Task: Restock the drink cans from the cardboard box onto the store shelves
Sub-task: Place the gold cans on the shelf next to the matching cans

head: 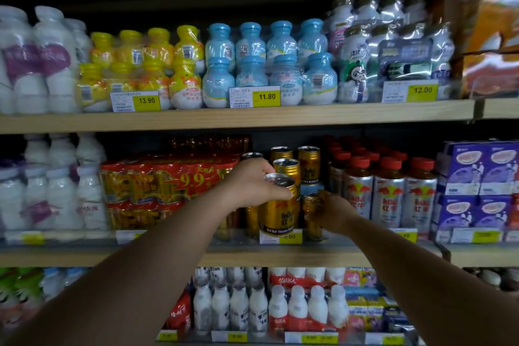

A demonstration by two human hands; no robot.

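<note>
Left hand: the left hand (252,182) reaches in from the lower left and holds a gold can (276,215) by its top, with the fingers curled round the rim.
Right hand: the right hand (334,211) comes in from the lower right and holds a second gold can (310,205) by its side. This part is blurry, so the fingers are hard to see.
The two cans: they are upright and just beside each other, the second gold can to the right.
Where they are: at the front of the middle shelf (280,255). A price tag (280,236) hides the bottom of the gold can.
Behind them: more gold cans (309,161) stand upright farther back.
To the left: red packs (168,182) in shiny wrap.
To the right: silver bottles (389,196) with red caps, then purple boxes (477,174).
Top shelf: the top shelf (252,118) holds yellow bottles (140,64) and blue bottles (266,64) in clear wrap.
Bottom shelf: white bottles (238,306) stand in rows.
</note>
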